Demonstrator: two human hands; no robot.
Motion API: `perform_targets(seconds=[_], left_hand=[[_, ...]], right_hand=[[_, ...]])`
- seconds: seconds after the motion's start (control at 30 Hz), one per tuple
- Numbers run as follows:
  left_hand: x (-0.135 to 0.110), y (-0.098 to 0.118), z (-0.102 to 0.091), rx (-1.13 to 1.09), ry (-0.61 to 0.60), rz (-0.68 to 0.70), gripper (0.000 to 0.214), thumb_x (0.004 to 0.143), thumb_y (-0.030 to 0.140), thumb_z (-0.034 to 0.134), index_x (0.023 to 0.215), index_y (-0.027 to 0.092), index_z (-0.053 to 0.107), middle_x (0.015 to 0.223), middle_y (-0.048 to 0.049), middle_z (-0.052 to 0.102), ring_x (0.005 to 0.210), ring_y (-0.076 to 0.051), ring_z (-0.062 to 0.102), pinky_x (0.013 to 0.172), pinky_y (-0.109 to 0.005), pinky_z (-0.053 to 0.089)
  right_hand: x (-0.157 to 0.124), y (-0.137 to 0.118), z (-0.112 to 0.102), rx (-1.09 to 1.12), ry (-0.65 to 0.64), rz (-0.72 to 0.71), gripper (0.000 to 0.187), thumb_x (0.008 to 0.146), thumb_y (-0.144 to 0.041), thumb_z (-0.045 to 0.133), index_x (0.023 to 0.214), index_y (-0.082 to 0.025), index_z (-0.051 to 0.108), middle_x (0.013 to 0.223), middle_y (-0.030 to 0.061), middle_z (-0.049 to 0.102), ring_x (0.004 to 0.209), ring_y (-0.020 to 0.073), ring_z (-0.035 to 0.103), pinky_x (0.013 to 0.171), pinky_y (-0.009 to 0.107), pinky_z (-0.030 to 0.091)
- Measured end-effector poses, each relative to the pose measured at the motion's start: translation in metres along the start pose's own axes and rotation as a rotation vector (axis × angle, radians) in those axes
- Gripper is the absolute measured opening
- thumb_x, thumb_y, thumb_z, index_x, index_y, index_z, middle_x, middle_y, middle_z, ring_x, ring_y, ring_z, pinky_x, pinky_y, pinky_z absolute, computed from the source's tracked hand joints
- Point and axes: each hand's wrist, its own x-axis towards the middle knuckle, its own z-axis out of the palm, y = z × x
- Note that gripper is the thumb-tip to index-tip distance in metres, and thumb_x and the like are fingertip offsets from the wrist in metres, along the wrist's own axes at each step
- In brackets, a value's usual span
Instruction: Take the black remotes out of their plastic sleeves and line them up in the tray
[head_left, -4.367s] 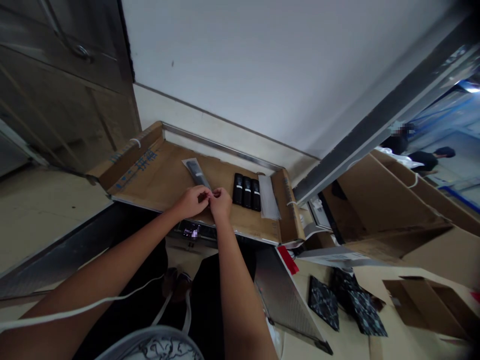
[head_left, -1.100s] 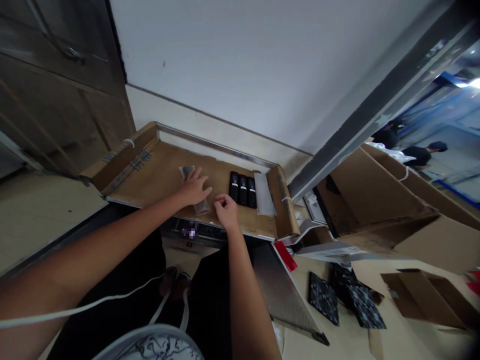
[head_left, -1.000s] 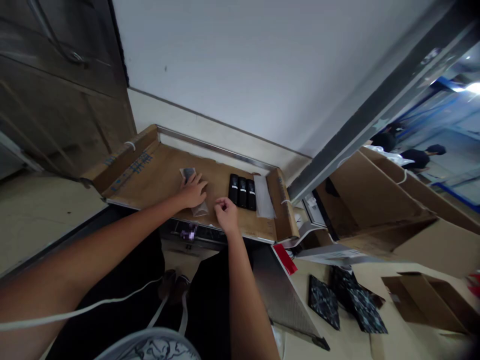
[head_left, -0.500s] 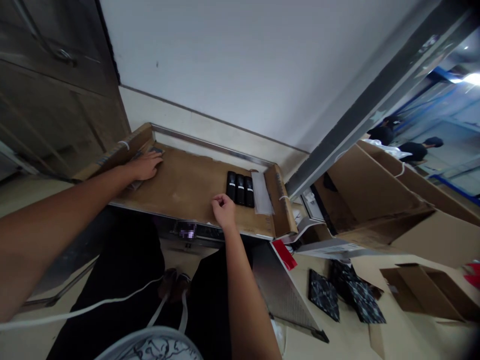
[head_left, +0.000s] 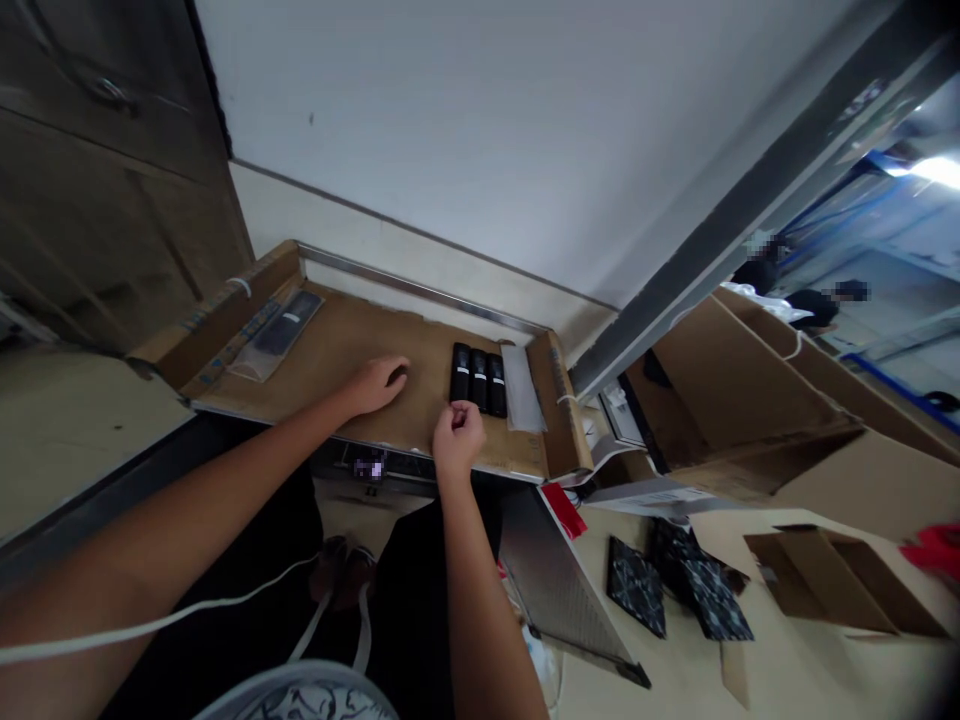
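A flat cardboard sheet (head_left: 352,345) covers the work surface in front of me. My left hand (head_left: 376,384) rests on it near the middle, fingers loosely curled, holding nothing. My right hand (head_left: 459,437) hovers at the near edge in a loose pinch, just below three black remotes (head_left: 478,378) lying side by side. Whether it pinches anything is hidden. A bagged black remote (head_left: 276,323) lies at the far left by the raised flap. A stack of clear plastic bags (head_left: 519,388) sits right of the three remotes.
A white wall rises behind the sheet and a dark door stands at left. Open cardboard boxes (head_left: 795,400) fill the right. Black patterned pads (head_left: 679,590) and a metal panel (head_left: 559,590) lie lower right. People sit far off at upper right.
My left hand slid the bagged remote to the far left of the sheet, let it go there and came back to the middle. My right hand stayed near the three remotes.
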Motion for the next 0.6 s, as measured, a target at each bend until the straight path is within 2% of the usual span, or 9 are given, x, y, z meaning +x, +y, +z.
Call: perform_targets(seconds=[0.13, 0.2, 0.27, 0.33, 0.43, 0.5, 0.6], left_hand=[[0.000, -0.009, -0.003, -0.025, 0.031, -0.031, 0.029, 0.089, 0.029, 0.051, 0.113, 0.023, 0.066, 0.119, -0.0086, 0.071, 0.112, -0.026, 0.065, 0.103, -0.042, 0.048], [0.001, -0.011, -0.002, -0.039, 0.048, -0.036, 0.027, 0.089, 0.028, 0.052, 0.111, 0.023, 0.067, 0.116, -0.0083, 0.072, 0.109, -0.026, 0.066, 0.101, -0.042, 0.049], [0.002, -0.011, -0.001, -0.055, 0.067, -0.050, 0.025, 0.089, 0.027, 0.052, 0.107, 0.024, 0.068, 0.112, -0.0077, 0.073, 0.105, -0.026, 0.067, 0.098, -0.041, 0.050], [0.002, -0.010, 0.000, -0.061, 0.081, -0.056, 0.023, 0.088, 0.027, 0.053, 0.105, 0.023, 0.069, 0.109, -0.0070, 0.073, 0.102, -0.025, 0.068, 0.096, -0.040, 0.050], [0.003, -0.009, -0.001, -0.059, 0.086, -0.053, 0.021, 0.088, 0.028, 0.054, 0.102, 0.023, 0.069, 0.106, -0.0069, 0.074, 0.100, -0.025, 0.068, 0.093, -0.040, 0.051], [0.003, -0.008, -0.003, -0.062, 0.087, -0.056, 0.020, 0.088, 0.029, 0.055, 0.100, 0.023, 0.069, 0.104, -0.0067, 0.074, 0.097, -0.025, 0.069, 0.091, -0.040, 0.051], [0.002, -0.007, -0.005, -0.070, 0.092, -0.049, 0.018, 0.088, 0.030, 0.056, 0.098, 0.023, 0.069, 0.102, -0.0059, 0.074, 0.095, -0.025, 0.069, 0.089, -0.040, 0.051]], right_hand=[[0.009, 0.010, -0.018, -0.051, 0.094, 0.012, 0.024, 0.085, -0.034, 0.048, 0.093, -0.018, 0.063, 0.071, -0.0005, 0.053, 0.067, 0.0173, 0.052, 0.070, 0.028, 0.043], [0.020, 0.012, -0.035, -0.123, 0.121, 0.014, 0.027, 0.089, -0.035, 0.045, 0.097, -0.016, 0.063, 0.072, 0.0011, 0.055, 0.067, 0.0180, 0.054, 0.069, 0.029, 0.043], [0.032, 0.012, -0.057, -0.299, 0.123, -0.019, 0.029, 0.089, -0.032, 0.046, 0.103, -0.015, 0.064, 0.079, 0.0055, 0.061, 0.073, 0.0205, 0.059, 0.072, 0.031, 0.045], [0.041, 0.009, -0.078, -0.531, 0.051, -0.014, 0.031, 0.087, -0.028, 0.050, 0.112, -0.016, 0.065, 0.090, 0.0113, 0.067, 0.081, 0.0246, 0.064, 0.074, 0.034, 0.046], [0.054, 0.006, -0.098, -0.809, -0.118, 0.112, 0.037, 0.091, -0.036, 0.055, 0.118, -0.013, 0.066, 0.091, 0.0186, 0.071, 0.083, 0.0316, 0.069, 0.073, 0.040, 0.048], [0.062, 0.005, -0.101, -0.907, -0.181, 0.167, 0.039, 0.091, -0.041, 0.056, 0.111, -0.010, 0.068, 0.089, 0.0228, 0.071, 0.084, 0.0356, 0.071, 0.072, 0.043, 0.050], [0.074, 0.005, -0.097, -0.952, -0.237, 0.195, 0.030, 0.090, -0.034, 0.058, 0.100, -0.009, 0.070, 0.092, 0.0248, 0.072, 0.090, 0.0389, 0.072, 0.074, 0.044, 0.051]])
